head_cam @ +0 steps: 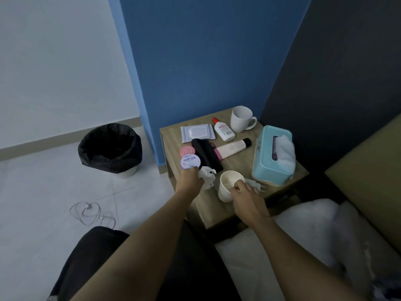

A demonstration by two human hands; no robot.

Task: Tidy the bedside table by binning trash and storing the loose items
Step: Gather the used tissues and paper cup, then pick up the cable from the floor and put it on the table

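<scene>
The room was dim. A blue wall [206,61] met a dark one [347,72], a white wall [54,61] stood left, and pale floor tiles [43,203] ran beneath a bed [303,224].

The left hand [189,178] covers part of the crumpled tissue [207,175] and the near edge of the round jar lid [191,162]. The right hand [245,197] hides the near side of the paper cup [227,187] and most of the white plug [257,185] behind it. The black pouch [207,155] lies over one end of the cream tube [233,146] and a pink thing beneath, too covered to identify. Small print on the white bottle [224,130] is unreadable. The bin [110,148] interior is too dark to see. The bed [325,235] runs off the frame.
</scene>
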